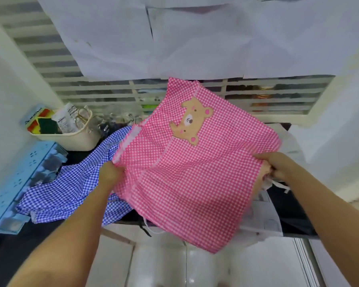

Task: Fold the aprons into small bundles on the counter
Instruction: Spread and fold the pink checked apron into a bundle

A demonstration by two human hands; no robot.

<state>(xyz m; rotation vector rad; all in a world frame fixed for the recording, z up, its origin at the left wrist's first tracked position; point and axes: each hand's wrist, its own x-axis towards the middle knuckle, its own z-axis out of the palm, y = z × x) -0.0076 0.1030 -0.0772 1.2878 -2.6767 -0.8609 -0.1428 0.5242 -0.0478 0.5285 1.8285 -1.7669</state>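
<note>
At the far left I see 1 light-blue plastic rack (19, 179) lying along the dark counter (294, 214), and behind it 1 cream basket (71, 139) holding packets; their printed labels are too small for me to read. Just right of the rack, 1 blue checked apron (66, 189) lies crumpled on the counter, its near edge reaching the front lip. My left hand (110, 172) has its fingers curled over the left edge of 1 pink checked apron (184, 179), which is spread between both hands over the middle of the counter. Its lower corner hangs past the front lip above the pale floor. That makes 2 aprons, with 1 brown bear patch (192, 121) on the pink one's upper part. My right hand (278, 164) grips the bunched right edge, with white ties (280, 186) trailing just below it. Right of that hand there is bare dark counter.
</note>
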